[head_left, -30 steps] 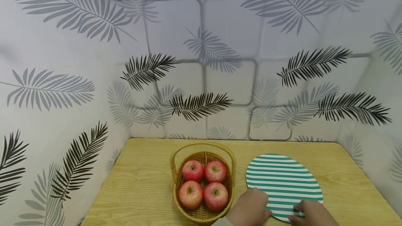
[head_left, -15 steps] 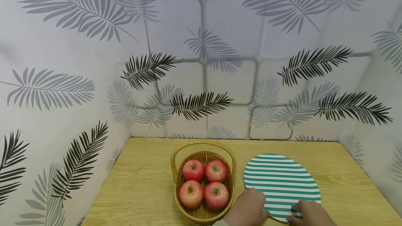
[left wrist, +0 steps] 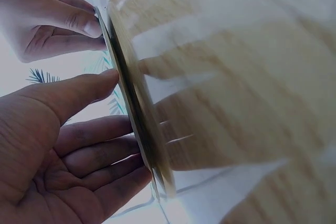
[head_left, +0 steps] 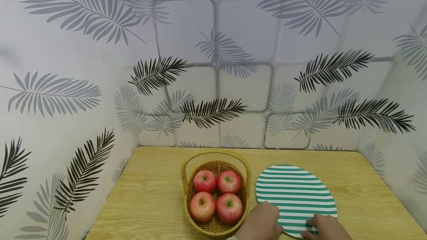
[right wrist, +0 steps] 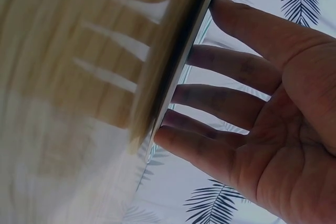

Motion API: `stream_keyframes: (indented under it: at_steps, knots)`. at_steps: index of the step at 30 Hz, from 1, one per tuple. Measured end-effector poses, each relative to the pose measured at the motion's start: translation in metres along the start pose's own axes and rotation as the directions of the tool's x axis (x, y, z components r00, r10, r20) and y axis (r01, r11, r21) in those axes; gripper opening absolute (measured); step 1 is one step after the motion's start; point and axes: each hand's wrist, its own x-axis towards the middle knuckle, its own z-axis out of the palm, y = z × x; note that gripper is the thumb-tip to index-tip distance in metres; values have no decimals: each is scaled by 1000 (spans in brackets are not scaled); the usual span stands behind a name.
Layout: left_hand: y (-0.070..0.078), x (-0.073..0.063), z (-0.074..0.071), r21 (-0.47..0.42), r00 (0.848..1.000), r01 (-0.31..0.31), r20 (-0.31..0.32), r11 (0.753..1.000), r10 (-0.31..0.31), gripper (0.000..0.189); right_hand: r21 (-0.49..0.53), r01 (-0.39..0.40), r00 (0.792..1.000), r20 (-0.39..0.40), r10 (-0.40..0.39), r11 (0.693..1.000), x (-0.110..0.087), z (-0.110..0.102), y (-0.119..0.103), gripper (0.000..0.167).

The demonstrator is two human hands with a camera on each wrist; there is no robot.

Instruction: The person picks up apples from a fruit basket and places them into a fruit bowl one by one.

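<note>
A round mat (head_left: 293, 192) with green and white stripes lies flat on the table at the right in the head view. On its near left edge rests my left hand (head_left: 261, 221); the left wrist view shows thumb and fingertips touching the mat (left wrist: 126, 95) from one side, the fingers fairly straight. My right hand (head_left: 327, 229) is at the near right part of the mat. In the right wrist view its extended fingers (right wrist: 218, 95) press their tips along the mat's edge, thumb included. Neither hand curls round the mat.
Left of the mat stands a wicker basket (head_left: 248, 192) with a tall handle (head_left: 215, 152), holding several red apples (head_left: 229, 208). My left hand is close beside its rim. The wooden table (head_left: 150, 188) meets a leaf-patterned wall (head_left: 240, 84) at the back.
The striped mat has slid a little to the left across the table, both hands moving along with it. The basket and apples have stayed in place.
</note>
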Motion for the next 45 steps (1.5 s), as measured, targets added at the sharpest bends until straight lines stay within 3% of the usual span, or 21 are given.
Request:
stream_keyframes:
  at_steps: [9, 34, 45]
  knots:
    - [-1, -4, -1, -32, 998, 40, 52, 999, -38, 31, -12, -10, 1000, 24, 11, 1000, -1, 1, -6, 44]
    - [-2, -10, -2, -1, 999, 26, 24, 1000, -26, 32, 20, 15, 1000, -4, -15, 1000, -4, 3, -10, 41]
    - [0, -9, -3, 23, 999, 12, 41, 1000, -13, 31, 17, -19, 1000, -4, 19, 1000, -6, 1, -12, 45]
